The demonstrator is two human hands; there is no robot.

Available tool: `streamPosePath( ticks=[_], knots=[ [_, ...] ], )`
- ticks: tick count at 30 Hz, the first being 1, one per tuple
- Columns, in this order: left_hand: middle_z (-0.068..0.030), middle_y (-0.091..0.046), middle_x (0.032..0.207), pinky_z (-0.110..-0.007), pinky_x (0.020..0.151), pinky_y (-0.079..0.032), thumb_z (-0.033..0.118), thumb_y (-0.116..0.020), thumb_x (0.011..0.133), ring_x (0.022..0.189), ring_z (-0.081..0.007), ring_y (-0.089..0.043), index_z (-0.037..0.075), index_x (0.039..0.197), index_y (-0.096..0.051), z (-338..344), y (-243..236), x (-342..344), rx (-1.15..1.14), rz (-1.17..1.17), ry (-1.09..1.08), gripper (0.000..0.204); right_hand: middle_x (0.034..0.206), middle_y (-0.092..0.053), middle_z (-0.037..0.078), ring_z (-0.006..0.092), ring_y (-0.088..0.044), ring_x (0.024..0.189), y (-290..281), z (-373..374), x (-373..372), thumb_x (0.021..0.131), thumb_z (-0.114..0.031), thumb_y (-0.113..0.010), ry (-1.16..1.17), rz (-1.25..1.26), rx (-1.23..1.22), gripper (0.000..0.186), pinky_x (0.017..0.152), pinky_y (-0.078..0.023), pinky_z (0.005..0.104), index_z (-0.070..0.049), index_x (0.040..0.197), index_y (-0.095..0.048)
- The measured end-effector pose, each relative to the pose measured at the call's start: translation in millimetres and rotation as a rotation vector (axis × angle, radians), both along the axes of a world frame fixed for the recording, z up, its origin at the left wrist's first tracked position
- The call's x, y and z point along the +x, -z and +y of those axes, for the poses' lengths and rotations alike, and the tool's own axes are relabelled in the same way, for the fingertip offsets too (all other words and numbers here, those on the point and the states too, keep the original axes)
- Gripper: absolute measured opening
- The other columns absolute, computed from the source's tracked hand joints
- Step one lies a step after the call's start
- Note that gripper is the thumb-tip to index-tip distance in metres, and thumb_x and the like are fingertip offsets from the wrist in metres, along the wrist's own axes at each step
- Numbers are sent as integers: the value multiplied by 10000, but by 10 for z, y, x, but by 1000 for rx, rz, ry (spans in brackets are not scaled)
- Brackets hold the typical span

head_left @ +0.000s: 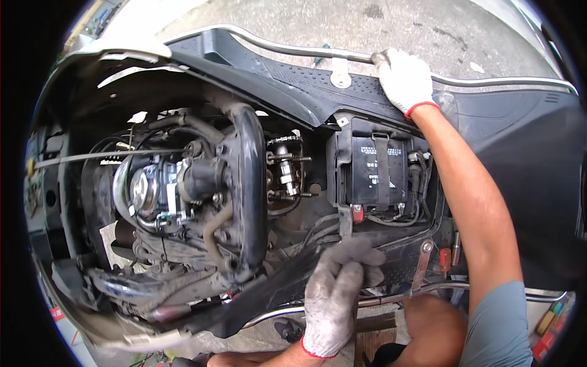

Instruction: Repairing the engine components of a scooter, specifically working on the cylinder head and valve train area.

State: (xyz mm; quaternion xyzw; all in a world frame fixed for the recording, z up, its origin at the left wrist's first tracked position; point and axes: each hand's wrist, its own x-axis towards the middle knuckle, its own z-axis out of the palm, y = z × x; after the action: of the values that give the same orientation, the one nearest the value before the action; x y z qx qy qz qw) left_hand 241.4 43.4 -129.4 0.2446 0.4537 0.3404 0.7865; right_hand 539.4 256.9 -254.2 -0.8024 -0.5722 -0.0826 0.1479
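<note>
My left hand [339,293], in a stained white glove with a red cuff, is at the lower black body panel [284,284], fingers curled; what they hold, if anything, is hidden. My right hand [403,79], gloved alike, grips the metal tube rail [306,52] along the upper edge of the scooter's footboard [287,79]. Between my hands sits a black battery [361,171] with a strap in an open box. Left of it is exposed engine machinery [150,189], a thick black frame tube [251,183] and a shiny cylindrical metal part with a chain sprocket [287,168].
Stained concrete floor [428,27] shows beyond the upper rail. A red-handled tool [444,259] lies on the right of the lower footboard. A wooden block [374,336] is below my left hand. Coloured items [553,321] sit at the lower right rim.
</note>
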Motion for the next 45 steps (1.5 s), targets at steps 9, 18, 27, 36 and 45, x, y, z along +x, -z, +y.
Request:
streamPosePath(
  ticks=[9, 18, 27, 36, 45],
  knots=[
    [-56, -631, 1058, -318, 779, -466, 260, -511, 1074, 836, -161, -572, 55, 1262, -571, 626, 20, 457, -461, -387, -610, 285, 996, -703, 157, 373, -651, 918, -2, -74, -19, 994, -375, -509, 1, 88, 40, 350, 866, -483, 481, -90, 1012, -712],
    [3, -568, 850, -314, 696, -413, 234, -494, 1038, 703, -128, -530, 62, 1116, -626, 914, 178, 411, -635, -628, -879, 230, 1010, -685, 153, 346, -615, 964, -131, -14, -43, 1002, -356, -488, 52, 149, -100, 324, 914, -440, 459, -97, 1024, -683],
    [20, -546, 750, -293, 601, -379, 150, -465, 963, 597, -111, -507, 92, 932, -622, 1054, 174, 320, -888, -809, -1012, 170, 1036, -636, 140, 338, -594, 1008, -134, 5, -47, 984, -322, -523, 39, 131, -114, 280, 939, -418, 472, -92, 1038, -674],
    [30, -580, 686, -307, 600, -466, 121, -433, 968, 597, -113, -600, 99, 838, -596, 1105, 162, 255, -983, -806, -1040, 209, 1011, -616, 144, 337, -559, 987, -202, 9, -95, 982, -305, -523, 52, 129, -154, 253, 934, -392, 476, -109, 1031, -676],
    [27, -588, 712, -306, 605, -453, 104, -419, 968, 585, -106, -579, 102, 818, -578, 1100, 159, 288, -980, -800, -1052, 219, 1003, -615, 141, 336, -561, 982, -234, 8, -53, 979, -307, -523, 52, 163, -179, 249, 931, -395, 483, -119, 1043, -674]
  ],
)
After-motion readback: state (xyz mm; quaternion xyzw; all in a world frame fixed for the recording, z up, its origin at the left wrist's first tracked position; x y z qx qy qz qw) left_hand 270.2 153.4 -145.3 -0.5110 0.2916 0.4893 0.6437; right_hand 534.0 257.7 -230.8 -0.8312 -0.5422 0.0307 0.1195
